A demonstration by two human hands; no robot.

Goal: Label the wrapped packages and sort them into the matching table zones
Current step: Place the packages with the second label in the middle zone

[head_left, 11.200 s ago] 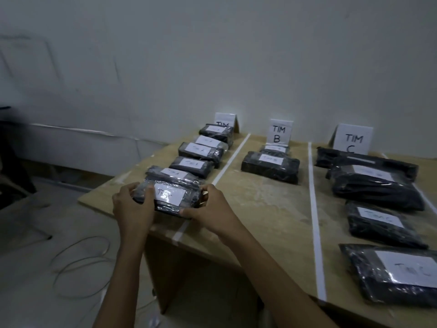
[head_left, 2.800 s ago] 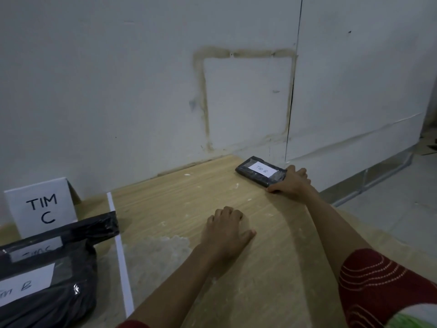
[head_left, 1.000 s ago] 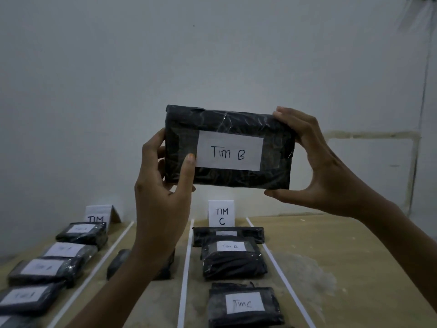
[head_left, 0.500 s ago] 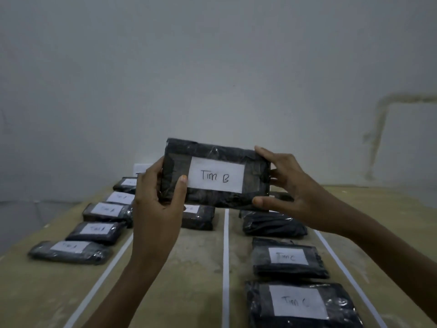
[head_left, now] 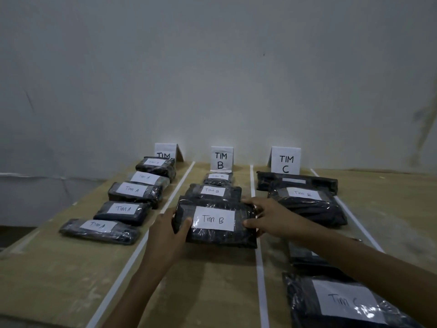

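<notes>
At the table (head_left: 212, 280), left hand (head_left: 163, 237) and right hand (head_left: 269, 216) clamp fingers (head_left: 183, 224) round opposite ends of the Tim B package (head_left: 214, 221).

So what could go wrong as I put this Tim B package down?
The held package has its right end at the tape line, so it may straddle into zone C. It also crowds the Tim B package behind and could ride up on it. One zone C label may read B.
</notes>
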